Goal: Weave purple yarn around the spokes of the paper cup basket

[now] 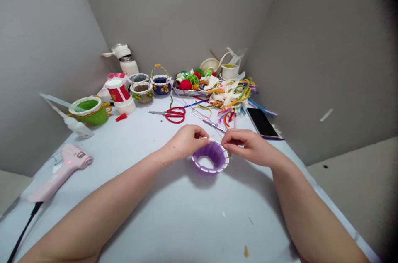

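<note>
A small round basket (210, 158), purple on its sides with white slats at the rim and a white bottom, sits upright on the table between my hands. My left hand (189, 140) pinches its far left rim between thumb and fingers. At the right side of the rim, the fingertips of my right hand (245, 144) are pressed together; what they pinch is hidden. A thin purple yarn strand (185, 101) runs from the back of the table towards my right hand. Just beyond the hands lies a pen (214, 126).
Red-handled scissors (175, 115) lie behind my left hand. A pink glue gun (64, 169), lit red, and a white squeeze bottle (77, 126) are at left. Finished baskets (142, 92) stand behind, with yarn balls (185, 85), a trim pile (231, 95) and a phone (263, 122) further right.
</note>
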Motion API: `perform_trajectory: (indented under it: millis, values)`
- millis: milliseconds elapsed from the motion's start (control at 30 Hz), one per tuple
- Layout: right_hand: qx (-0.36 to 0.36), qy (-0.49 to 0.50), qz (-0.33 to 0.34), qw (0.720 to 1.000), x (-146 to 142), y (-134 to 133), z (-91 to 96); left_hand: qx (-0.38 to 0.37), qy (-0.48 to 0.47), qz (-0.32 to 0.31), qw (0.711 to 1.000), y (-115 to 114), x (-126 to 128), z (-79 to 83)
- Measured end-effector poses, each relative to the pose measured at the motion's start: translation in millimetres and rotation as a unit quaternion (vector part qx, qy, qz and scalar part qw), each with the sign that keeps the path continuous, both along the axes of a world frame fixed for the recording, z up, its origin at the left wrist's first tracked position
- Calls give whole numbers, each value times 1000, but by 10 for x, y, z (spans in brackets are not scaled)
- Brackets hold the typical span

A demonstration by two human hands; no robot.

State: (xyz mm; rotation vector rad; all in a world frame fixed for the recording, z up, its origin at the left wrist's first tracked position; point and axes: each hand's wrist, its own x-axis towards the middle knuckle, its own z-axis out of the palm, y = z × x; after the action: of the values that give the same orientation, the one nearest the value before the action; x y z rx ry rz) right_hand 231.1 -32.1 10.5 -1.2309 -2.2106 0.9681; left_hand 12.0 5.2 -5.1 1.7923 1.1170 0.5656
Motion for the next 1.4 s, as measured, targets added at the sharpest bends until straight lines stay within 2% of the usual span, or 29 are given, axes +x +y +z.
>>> perform_trajectory:
  millis: [300, 467, 700, 900, 1167, 1400]
  values:
    - [11, -2, 10, 1000, -121, 33, -85, 7, 19, -15, 1000, -32, -12, 91]
    - [32, 18, -5, 999, -156, 30, -120, 30, -18, -44, 998, -72, 49, 116]
    - [24, 22, -21, 999, -181, 26, -132, 32, 36, -59, 997, -53, 32, 95]
    - [-1, 60, -41, 997, -174, 30, -122, 42, -29, 1, 999, -90, 57, 127]
    - [-3, 49, -49, 998, -179, 56, -160, -9, -15, -3, 1000, -50, 51, 36]
    - [-7, 56, -62, 996, -163, 62, -158, -41, -52, 9, 998, -49, 39, 43]
